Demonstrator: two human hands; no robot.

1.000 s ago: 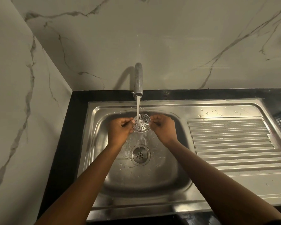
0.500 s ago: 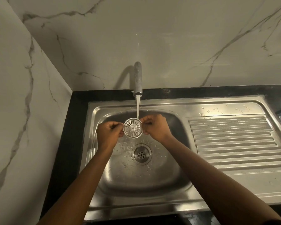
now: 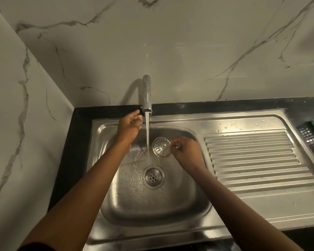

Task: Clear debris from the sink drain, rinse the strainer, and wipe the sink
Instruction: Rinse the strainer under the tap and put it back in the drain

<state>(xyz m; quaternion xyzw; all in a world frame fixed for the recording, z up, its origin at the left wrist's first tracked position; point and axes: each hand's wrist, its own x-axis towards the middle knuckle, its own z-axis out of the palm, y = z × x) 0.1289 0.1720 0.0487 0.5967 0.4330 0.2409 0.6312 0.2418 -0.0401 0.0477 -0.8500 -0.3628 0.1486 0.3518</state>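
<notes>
right hand (image 3: 186, 151) pinching the round slotted steel strainer (image 3: 161, 147) by its rim, left hand (image 3: 129, 126) loosely curled and empty beside the tap (image 3: 146, 95), thin water stream (image 3: 147, 134) hitting shiny stainless sink (image 3: 170, 211), ridged drainboard (image 3: 252, 160)

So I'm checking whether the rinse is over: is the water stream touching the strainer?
Apart. The head view shows the water stream falling past the strainer, which the right hand holds just beside it, with a narrow gap between them.

text: none legible | labels: none | brands: none, though lighting is dim
</notes>
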